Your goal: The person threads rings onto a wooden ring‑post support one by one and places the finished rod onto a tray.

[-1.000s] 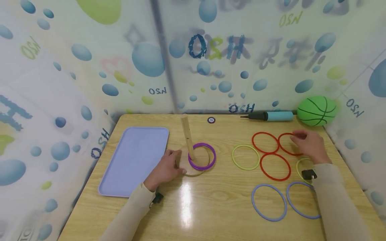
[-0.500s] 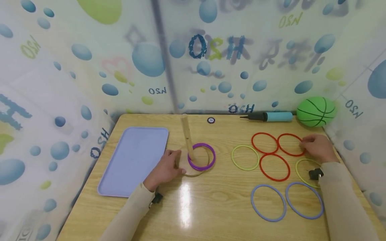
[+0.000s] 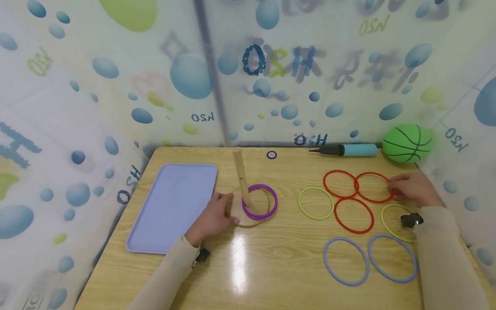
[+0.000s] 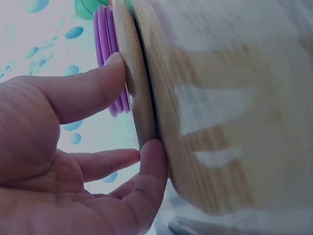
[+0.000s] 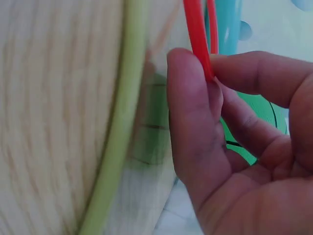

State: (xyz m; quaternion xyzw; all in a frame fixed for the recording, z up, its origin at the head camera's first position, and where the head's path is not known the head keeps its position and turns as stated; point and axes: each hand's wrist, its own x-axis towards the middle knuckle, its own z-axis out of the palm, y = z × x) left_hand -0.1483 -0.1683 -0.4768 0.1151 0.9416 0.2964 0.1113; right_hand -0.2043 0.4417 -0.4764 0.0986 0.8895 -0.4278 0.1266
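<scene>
The right hand (image 3: 416, 189), fingers pinching the rightmost red plastic ring (image 3: 373, 173), should lift it level while the left hand (image 3: 212, 217), fingers gripping the round wooden base (image 3: 237, 207), steadies it.

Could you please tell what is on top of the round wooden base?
Purple rings lie stacked on the base around the post, and the left hand grips its edge. Upper rings partly cover lower ones, so their number is unclear.

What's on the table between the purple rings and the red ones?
One yellow ring lies flat on the table between them; the head view shows it.
</scene>
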